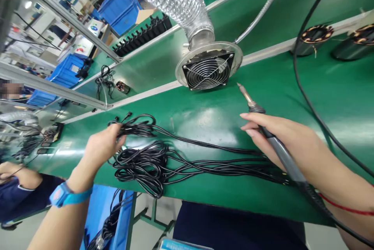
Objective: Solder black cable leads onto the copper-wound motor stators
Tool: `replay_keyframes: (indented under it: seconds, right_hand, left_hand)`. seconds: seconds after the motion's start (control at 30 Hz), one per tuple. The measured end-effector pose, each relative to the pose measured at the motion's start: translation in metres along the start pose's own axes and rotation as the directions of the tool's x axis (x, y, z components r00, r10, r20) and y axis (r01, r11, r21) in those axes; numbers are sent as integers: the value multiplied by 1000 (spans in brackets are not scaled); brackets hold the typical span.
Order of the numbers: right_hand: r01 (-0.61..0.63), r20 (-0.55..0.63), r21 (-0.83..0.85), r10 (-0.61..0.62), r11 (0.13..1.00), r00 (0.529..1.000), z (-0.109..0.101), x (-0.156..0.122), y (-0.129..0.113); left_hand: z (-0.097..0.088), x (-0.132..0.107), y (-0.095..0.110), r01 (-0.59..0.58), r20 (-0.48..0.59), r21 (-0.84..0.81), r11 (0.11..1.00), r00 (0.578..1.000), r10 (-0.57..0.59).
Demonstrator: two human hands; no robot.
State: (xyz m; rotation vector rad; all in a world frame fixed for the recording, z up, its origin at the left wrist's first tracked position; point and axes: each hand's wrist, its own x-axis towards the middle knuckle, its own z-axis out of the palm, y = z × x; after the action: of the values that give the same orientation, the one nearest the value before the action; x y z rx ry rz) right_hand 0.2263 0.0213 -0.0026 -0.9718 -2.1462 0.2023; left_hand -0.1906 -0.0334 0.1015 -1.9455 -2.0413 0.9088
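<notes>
At the left of the bench, my left hand (103,143) is closed around a coiled black cable (140,127), lifted slightly or resting on the green surface; I cannot tell which. Just below it lies a pile of more looped black cables (146,164). Their straight ends (228,166) run right across the bench, passing partly behind my right hand (289,141). That hand grips a soldering iron (276,148) by its dark handle, the metal tip pointing up and left, below and right of the round fume fan (209,71).
A silver flexible duct (172,0) rises from the fan. Wound motor stators (314,39) stand at the back right, near a hanging black cord (298,67). A blue bin (101,203) holding cables sits below the bench edge. At far left, another person's hand (20,174) is visible.
</notes>
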Motion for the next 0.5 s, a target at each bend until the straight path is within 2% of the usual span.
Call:
replay_keyframes:
  seconds: [0.07,0.13,0.2,0.27,0.33,0.37,0.43,0.5]
  right_hand:
    - [-10,4,8,9,1000,1000,0,0,1]
    - [-12,7,8,12,1000,1000,0,0,2]
    - [-5,-7,6,5,1000,1000,-2,2,2]
    - [10,-22,-19,-10,1000,1000,-10,3,2]
    - [20,-13,-79,-21,997,1000,-24,3,0]
    - [23,6,-122,-22,992,1000,-34,1,0]
    - [27,44,-226,-18,974,999,-57,-6,4]
    - [-17,64,-351,43,936,997,-82,-19,14]
  left_hand:
    - [-6,2,-9,64,-53,23,998,997,-63]
    - [-13,9,-7,65,-72,15,998,995,-63]
    - [-22,20,11,-25,-68,-93,995,997,19]
    - [-34,32,47,-237,-77,-287,928,972,224]
    - [-46,42,93,-480,-126,-431,764,871,476]
    - [-52,45,118,-559,-150,-437,704,817,556]
    - [-60,51,161,-658,-145,-377,653,738,659]
    - [-65,54,190,-725,-129,-323,608,670,731]
